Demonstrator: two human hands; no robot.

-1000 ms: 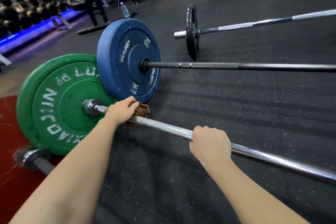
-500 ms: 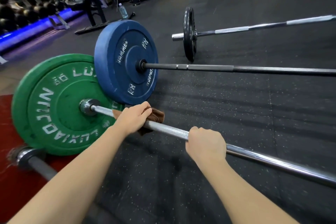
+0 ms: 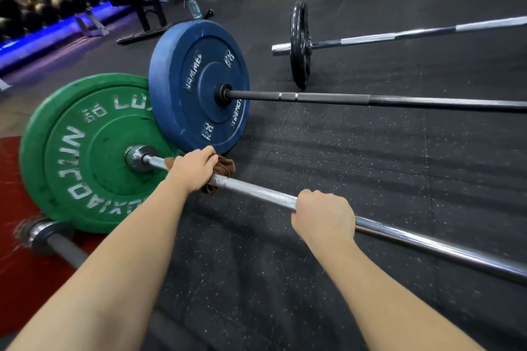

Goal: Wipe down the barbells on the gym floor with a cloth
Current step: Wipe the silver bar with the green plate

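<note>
Fingers of my left hand (image 3: pixel 194 169) clench the brown cloth (image 3: pixel 226 165) around the chrome barbell (image 3: pixel 262 195), near the green plate (image 3: pixel 85 157) and just under the rim of the blue plate (image 3: pixel 196 85); my right hand (image 3: pixel 323 218) grips bare bar, with free shaft stretching rightward.

Dim indoor light is glinting along the long chromed steel barbell shaft (image 3: pixel 427 243) running right from the round green rubber weight plate (image 3: pixel 85 157). Behind that plate a blue strip light (image 3: pixel 57 34) is glowing and the background is looking blurred. Right of it, banded shadows are striping the speckled black rubber floor (image 3: pixel 328 151).
</note>
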